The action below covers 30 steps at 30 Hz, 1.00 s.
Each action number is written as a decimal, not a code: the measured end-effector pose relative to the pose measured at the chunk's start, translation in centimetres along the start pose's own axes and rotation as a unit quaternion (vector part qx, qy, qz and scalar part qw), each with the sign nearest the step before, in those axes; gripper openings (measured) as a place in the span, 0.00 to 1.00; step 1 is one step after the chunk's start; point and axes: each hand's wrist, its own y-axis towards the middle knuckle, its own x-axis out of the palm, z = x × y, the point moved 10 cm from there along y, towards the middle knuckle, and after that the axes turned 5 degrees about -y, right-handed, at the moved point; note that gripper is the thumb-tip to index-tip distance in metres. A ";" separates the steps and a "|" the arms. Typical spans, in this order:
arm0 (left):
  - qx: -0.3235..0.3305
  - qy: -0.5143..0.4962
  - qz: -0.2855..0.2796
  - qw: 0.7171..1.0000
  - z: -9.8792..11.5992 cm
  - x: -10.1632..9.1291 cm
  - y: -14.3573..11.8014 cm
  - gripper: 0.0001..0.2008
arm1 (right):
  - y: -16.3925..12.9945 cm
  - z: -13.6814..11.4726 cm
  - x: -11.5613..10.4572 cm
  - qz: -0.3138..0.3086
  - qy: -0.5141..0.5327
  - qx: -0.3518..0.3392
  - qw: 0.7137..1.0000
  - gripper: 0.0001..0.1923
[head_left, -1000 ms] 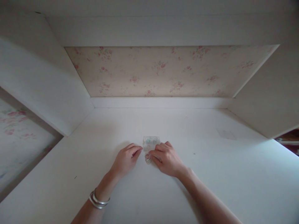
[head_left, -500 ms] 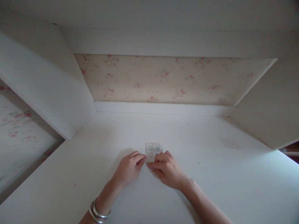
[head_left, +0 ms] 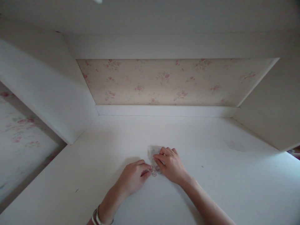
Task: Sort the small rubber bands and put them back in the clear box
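Note:
A small clear plastic packet [head_left: 152, 150] lies on the white tabletop, partly covered by my right hand [head_left: 169, 164]. The thumb and forefinger of that hand are pinched together over the packet's near part. Just left of it, my left hand [head_left: 137, 175] is closed in a pinch at some small thin rings [head_left: 153, 172]. These rings sit between the two hands at the packet's near edge. They are too small and blurred to tell exactly what they are. My left wrist wears silvery bangles [head_left: 96, 217].
On the tabletop [head_left: 117, 134], a flat clear film [head_left: 235, 145] lies to the right and a thin dark sliver [head_left: 77, 190] to the left. White panels stand on both sides. Behind is a wall with floral paper [head_left: 154, 82].
My left hand has moved slightly right and down, and small rings now show at its fingertips. My right hand has shifted over the packet, covering more of it. The view has tilted a little.

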 end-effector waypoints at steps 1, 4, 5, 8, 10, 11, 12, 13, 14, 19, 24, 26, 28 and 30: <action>0.003 0.006 -0.001 1.000 0.1 0.1 0.0 0.10 | 0.0 0.1 0.0 0.002 -0.002 0.002 1.000 0.10; 0.010 0.023 -0.002 1.000 0.2 0.2 0.0 0.11 | -0.4 0.7 -0.3 0.024 0.001 0.019 1.000 0.10; 0.010 0.027 -0.002 1.000 0.2 0.2 0.0 0.11 | -0.6 1.0 -0.5 0.036 0.006 0.029 0.999 0.11; 0.008 0.020 0.002 1.000 0.3 0.1 0.1 0.11 | -1.4 1.7 -0.7 0.070 0.024 0.052 0.996 0.12; 0.011 0.000 0.005 1.000 0.3 0.0 0.1 0.11 | -1.9 1.8 -0.8 0.083 0.034 0.053 0.995 0.13; 0.012 -0.011 0.006 1.000 0.3 -0.1 0.1 0.11 | -2.1 1.8 -0.7 0.086 0.039 0.052 0.994 0.13; 0.011 -0.020 0.008 1.000 0.3 -0.1 0.1 0.11 | -2.2 1.8 -0.7 0.088 0.042 0.052 0.994 0.13; 0.010 -0.028 0.009 1.000 0.3 -0.2 0.2 0.11 | -2.4 1.9 -0.7 0.089 0.046 0.053 0.994 0.14; 0.009 -0.034 0.011 0.999 0.2 -0.2 0.2 0.11 | -2.4 1.9 -0.6 0.090 0.050 0.054 0.993 0.14; 0.007 -0.058 0.040 0.997 0.1 -0.9 0.4 0.12 | -2.3 1.7 -0.9 0.088 0.063 0.051 0.993 0.13; 0.017 -0.048 0.114 0.992 0.3 -2.0 0.5 0.15 | -2.2 0.0 -1.7 0.066 0.062 0.018 0.996 0.13; 0.024 -0.033 0.142 0.989 0.3 -2.2 0.5 0.15 | -2.3 -0.8 -1.6 0.049 0.052 -0.001 0.997 0.12; 0.027 -0.013 0.153 0.988 0.3 -2.0 0.8 0.14 | -2.3 -1.8 -1.2 0.025 0.042 -0.022 0.999 0.11; 0.025 0.010 0.147 0.989 0.3 -1.6 1.1 0.13 | -2.4 -2.7 -0.6 0.002 0.032 -0.044 0.999 0.11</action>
